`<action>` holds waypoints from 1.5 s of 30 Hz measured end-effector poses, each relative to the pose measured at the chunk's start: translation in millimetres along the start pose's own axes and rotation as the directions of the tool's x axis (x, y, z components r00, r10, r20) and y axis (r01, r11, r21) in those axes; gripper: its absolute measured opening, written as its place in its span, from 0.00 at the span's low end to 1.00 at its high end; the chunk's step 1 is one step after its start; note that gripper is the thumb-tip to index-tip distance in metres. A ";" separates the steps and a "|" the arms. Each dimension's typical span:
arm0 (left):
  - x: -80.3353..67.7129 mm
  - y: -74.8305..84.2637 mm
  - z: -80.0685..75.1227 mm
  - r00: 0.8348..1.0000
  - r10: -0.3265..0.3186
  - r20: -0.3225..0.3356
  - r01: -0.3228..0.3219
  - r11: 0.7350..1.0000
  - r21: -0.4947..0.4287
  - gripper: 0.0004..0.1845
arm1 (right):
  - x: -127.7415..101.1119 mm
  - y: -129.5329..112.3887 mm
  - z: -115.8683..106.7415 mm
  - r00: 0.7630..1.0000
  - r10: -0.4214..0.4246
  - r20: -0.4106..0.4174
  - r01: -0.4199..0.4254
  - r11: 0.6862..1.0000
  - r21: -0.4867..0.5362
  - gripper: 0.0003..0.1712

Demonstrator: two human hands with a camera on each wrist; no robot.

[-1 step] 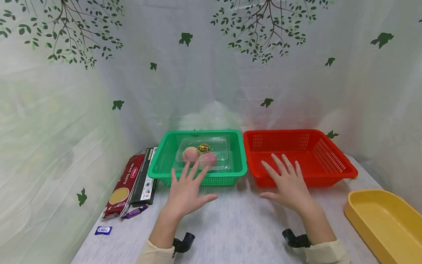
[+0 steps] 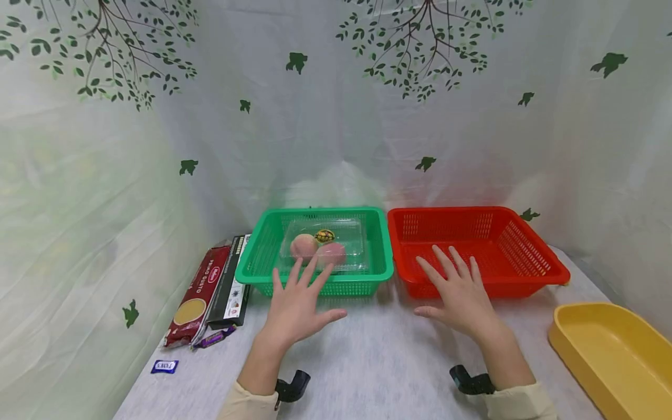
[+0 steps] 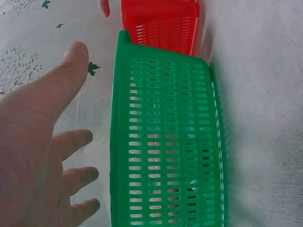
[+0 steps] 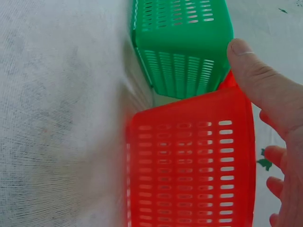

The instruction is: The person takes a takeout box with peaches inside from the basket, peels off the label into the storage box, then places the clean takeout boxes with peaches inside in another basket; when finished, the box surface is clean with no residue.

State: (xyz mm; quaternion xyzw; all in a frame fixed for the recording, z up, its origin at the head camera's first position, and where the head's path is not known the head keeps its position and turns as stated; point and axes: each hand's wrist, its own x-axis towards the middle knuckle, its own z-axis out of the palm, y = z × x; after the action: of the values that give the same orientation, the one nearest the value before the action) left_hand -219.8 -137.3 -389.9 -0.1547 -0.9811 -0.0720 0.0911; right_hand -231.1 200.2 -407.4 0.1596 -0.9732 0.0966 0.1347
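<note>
Desk (image 2: pixel 367 361) under pale grey cloth. Green basket (image 2: pixel 252 269) and red basket (image 2: pixel 546 269) side by side at back. Yellow tray (image 2: pixel 572 344) at right edge. At left: pasta packet (image 2: pixel 195 294), dark box (image 2: pixel 231 286), purple candy bar (image 2: pixel 214 337), small blue wrapper (image 2: pixel 164 366).

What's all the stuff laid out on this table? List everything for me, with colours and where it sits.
green basket: 1, green, centre back of the table
clear box: 1, see-through, inside the green basket, holding two pinkish round fruits and a small yellow-dark item
red basket: 1, red, right beside the green one
yellow tray: 1, yellow, right front edge
pasta packet: 1, dark red, left of the green basket
black box: 1, black, between packet and basket
purple wrapper: 1, purple, before the packet
blue sachet: 1, blue, left front
left hand: open, spread before the green basket
right hand: open, spread before the red basket
</note>
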 end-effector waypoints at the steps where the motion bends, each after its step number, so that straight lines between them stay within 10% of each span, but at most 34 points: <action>1: -0.2 -0.3 0.6 1.000 0.001 0.000 -0.001 1.000 0.005 0.53 | -0.2 -0.1 0.0 1.000 -0.002 -0.003 0.002 1.000 0.004 0.64; 28: 4.0 -14.4 9.7 0.994 -0.065 -0.091 0.058 0.995 -0.083 0.42 | 2.0 3.4 0.6 0.995 0.034 -0.090 -0.022 0.990 0.138 0.57; 39: 7.8 -44.8 3.5 0.951 -0.202 -0.236 0.150 0.964 -0.218 0.40 | 26.3 -14.3 -0.2 0.976 0.068 -0.205 0.043 0.869 0.494 0.40; 45: 7.3 -66.2 4.8 0.914 -0.305 -0.269 0.203 0.915 -0.348 0.39 | 45.6 -31.1 -2.1 0.976 0.085 -0.202 0.071 0.750 0.658 0.36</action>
State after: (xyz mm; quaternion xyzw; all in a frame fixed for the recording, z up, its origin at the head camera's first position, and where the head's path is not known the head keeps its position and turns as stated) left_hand -248.4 -196.7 -400.5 -0.0233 -0.9413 -0.2615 0.2120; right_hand -261.8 158.8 -387.5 0.1814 -0.8555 0.4520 0.1758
